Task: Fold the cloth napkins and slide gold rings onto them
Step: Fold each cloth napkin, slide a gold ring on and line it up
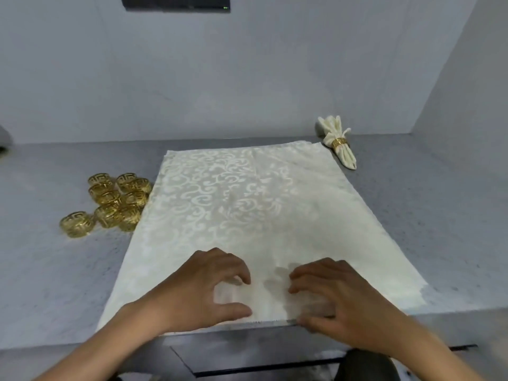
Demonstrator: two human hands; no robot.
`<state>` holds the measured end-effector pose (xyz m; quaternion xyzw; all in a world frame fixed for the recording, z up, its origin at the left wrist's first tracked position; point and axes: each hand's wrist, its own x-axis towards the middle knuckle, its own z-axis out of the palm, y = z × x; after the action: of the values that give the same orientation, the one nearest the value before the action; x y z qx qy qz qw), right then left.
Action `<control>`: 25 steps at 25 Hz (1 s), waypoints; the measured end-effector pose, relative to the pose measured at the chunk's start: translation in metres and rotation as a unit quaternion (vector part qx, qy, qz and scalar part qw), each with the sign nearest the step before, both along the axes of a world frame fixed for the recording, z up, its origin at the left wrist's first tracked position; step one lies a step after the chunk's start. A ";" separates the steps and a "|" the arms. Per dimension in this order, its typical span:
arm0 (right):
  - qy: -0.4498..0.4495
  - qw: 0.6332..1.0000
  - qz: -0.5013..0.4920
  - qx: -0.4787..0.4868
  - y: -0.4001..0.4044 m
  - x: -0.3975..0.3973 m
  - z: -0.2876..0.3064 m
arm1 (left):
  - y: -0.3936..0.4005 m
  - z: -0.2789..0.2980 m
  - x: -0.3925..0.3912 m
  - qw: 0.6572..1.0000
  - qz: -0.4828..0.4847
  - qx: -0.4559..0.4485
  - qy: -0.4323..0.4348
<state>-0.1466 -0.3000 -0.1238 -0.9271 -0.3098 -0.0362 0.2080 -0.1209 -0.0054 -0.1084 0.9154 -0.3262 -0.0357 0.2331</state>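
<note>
The counter [412,215] carries a napkin [233,210] spread flat, its near hem along the counter's front edge. Both hands sit at that hem's middle — the left hand [203,290] and right hand [335,301] with fingers curled, seemingly pinching the cloth. To pleat well, gather even folds from the hem, keeping tension equal. Rings [115,199] wait by the left edge; a finished napkin [339,141] lies at the far right.
</note>
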 end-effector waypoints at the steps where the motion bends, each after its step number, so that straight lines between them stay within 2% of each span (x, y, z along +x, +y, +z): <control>1: 0.000 1.000 -0.006 0.005 0.002 0.002 -0.004 | 0.002 -0.003 -0.001 1.000 -0.015 0.016 0.008; 7: 0.022 1.000 -0.008 0.016 0.003 0.016 0.001 | 0.005 -0.008 -0.005 0.998 0.021 -0.040 0.039; 12: 0.027 0.999 0.004 0.030 0.001 0.017 0.006 | -0.003 -0.004 -0.011 0.995 0.071 -0.062 -0.021; 16: -0.007 0.994 -0.076 0.074 -0.005 0.022 0.013 | -0.004 0.002 -0.012 0.989 0.104 -0.090 -0.057; 17: -0.010 0.990 -0.101 0.097 -0.005 0.024 0.017 | -0.001 0.004 -0.012 0.990 0.103 -0.080 -0.045; 19: -0.037 0.986 -0.120 0.113 -0.005 0.027 0.027 | 0.008 0.005 -0.012 0.994 0.091 0.000 -0.055; 21: -0.043 0.994 -0.088 0.046 -0.013 0.028 0.037 | 0.023 0.006 -0.009 0.992 0.089 0.031 -0.086; 23: -0.029 0.994 -0.061 -0.083 -0.031 0.027 0.035 | 0.042 0.012 -0.009 0.988 0.101 0.021 -0.112; 25: -0.029 0.980 -0.105 -0.168 -0.053 0.022 0.028 | 0.055 0.014 -0.013 0.972 0.107 0.116 -0.174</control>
<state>-0.1249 -0.3526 -0.0954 -0.9747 -0.2184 -0.0318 0.0357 -0.1343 0.0498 -0.0944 0.9580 -0.2553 0.1119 0.0672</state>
